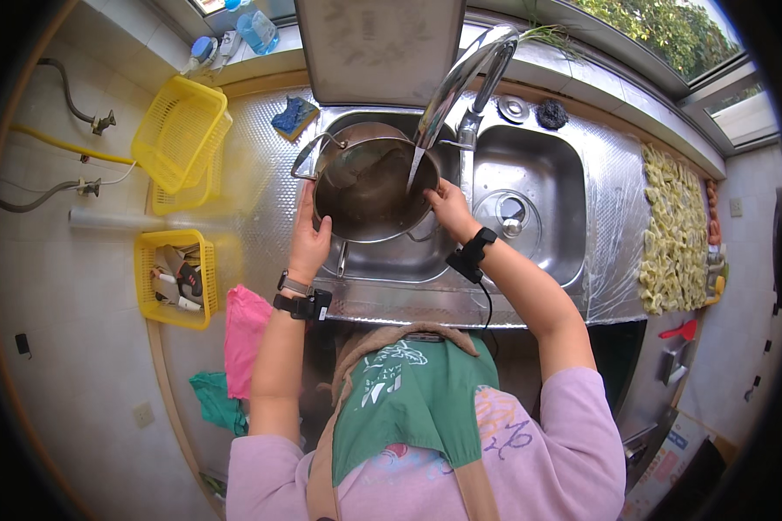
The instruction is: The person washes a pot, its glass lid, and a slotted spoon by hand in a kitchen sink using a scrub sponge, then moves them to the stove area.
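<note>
Both my hands hold a round stainless steel pot [373, 189] over the left sink basin [397, 267]. My left hand [311, 231] supports its left side, below a loop handle. My right hand [453, 207] grips the rim on the right, fingers curled over the edge. Water streams into the pot from the curved chrome faucet [438, 98]. Some water lies inside the pot, though its depth cannot be told. A second loop handle shows partly beneath the pot's lower right side. Under it, a metal utensil handle [343, 259] rests in the basin.
A blue and yellow sponge [294, 118] lies left of the sink. Yellow plastic baskets [142, 273] stand further left. The right basin [564, 195] has a drain strainer; behind it lie a metal drain cover [513, 109] and a dark scouring pad [552, 114]. Pale dough-like pieces [671, 234] cover the counter's right end.
</note>
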The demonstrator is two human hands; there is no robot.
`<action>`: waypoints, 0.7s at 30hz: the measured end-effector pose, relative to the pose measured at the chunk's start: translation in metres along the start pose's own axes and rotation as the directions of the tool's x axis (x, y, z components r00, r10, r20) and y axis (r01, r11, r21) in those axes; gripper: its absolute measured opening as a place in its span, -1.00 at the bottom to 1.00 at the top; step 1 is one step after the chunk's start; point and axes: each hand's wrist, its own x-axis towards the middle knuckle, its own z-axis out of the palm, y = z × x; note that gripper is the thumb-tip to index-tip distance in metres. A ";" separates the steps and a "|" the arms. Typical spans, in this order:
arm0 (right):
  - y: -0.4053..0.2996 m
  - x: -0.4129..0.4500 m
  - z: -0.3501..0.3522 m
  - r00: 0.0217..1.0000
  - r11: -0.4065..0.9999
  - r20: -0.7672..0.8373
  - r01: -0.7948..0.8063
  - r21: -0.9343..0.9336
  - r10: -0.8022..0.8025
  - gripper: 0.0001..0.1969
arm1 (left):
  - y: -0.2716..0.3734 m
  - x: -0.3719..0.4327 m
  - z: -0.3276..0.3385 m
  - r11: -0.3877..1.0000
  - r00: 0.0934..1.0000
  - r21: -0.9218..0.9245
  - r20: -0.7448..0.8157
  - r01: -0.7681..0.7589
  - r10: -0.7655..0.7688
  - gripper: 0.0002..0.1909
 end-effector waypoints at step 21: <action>-0.143 -0.061 0.006 0.964 0.976 0.189 0.205 -0.071 -0.189 -0.67 | -0.070 -0.002 0.062 0.629 0.688 -0.280 0.274 0.726 -0.672 -0.88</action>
